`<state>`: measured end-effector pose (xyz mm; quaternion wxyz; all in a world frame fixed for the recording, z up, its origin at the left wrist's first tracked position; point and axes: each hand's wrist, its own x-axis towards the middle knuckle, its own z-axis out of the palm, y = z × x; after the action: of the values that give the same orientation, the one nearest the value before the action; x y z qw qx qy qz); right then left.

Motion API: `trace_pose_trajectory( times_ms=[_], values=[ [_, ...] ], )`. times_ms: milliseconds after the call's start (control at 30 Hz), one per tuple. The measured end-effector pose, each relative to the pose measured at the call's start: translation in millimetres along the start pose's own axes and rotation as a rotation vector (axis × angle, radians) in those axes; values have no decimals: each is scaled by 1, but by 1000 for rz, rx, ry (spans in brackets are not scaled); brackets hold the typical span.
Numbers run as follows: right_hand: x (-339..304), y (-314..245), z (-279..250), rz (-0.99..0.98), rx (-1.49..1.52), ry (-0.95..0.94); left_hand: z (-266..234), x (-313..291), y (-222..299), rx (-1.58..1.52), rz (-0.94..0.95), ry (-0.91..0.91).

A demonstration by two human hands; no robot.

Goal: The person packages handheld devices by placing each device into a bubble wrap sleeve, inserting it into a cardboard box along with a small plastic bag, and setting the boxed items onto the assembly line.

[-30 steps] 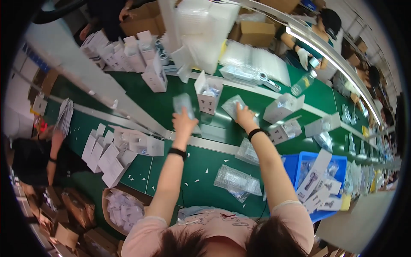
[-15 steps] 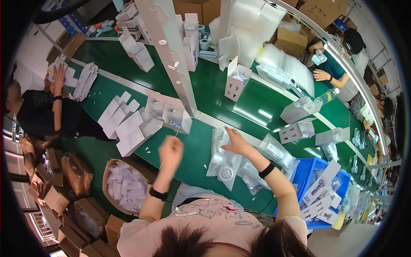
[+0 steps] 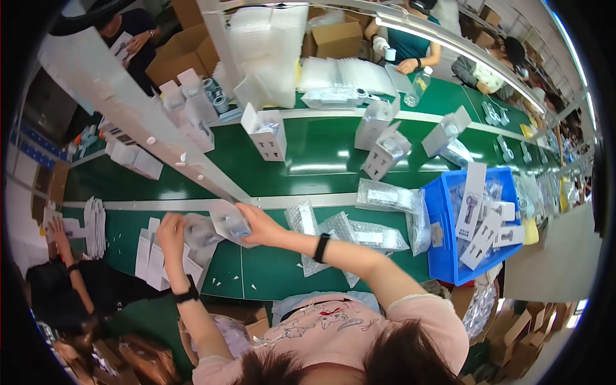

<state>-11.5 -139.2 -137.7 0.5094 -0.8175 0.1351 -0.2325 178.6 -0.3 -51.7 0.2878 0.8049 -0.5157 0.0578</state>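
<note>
Over the bench (image 3: 266,263), right hand (image 3: 258,226) grips an unclosed box (image 3: 224,219); left hand (image 3: 171,233) curls, hold unclear; bubble-wrapped packs (image 3: 382,237) lie unboxed.

brown cardboard carton (image 3: 339,41) at twelve o'clock, co-worker in a teal top (image 3: 410,40) at one, clear plastic bottle (image 3: 418,88) and lit tube lamp (image 3: 462,55) between one and two, open brown cartons (image 3: 518,335) at four

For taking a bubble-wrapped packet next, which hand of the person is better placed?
Probably the right hand: it is nearer to the bubble-wrapped packets, though its fingers are on a white box. The left hand is farther.
</note>
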Motion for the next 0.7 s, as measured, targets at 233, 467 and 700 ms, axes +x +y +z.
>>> trace_pose_trajectory(
  times_ms=[233,467,700],
  values=[
    [-78,-104,-222,178,-8,-128,-52,-3,134,-148,130,93],
    [-147,-150,-432,228,-311,749,5,49,205,-241,190,204],
    [-205,-34,-626,383,-470,1253,122,96,229,-362,-31,140]
  ],
)
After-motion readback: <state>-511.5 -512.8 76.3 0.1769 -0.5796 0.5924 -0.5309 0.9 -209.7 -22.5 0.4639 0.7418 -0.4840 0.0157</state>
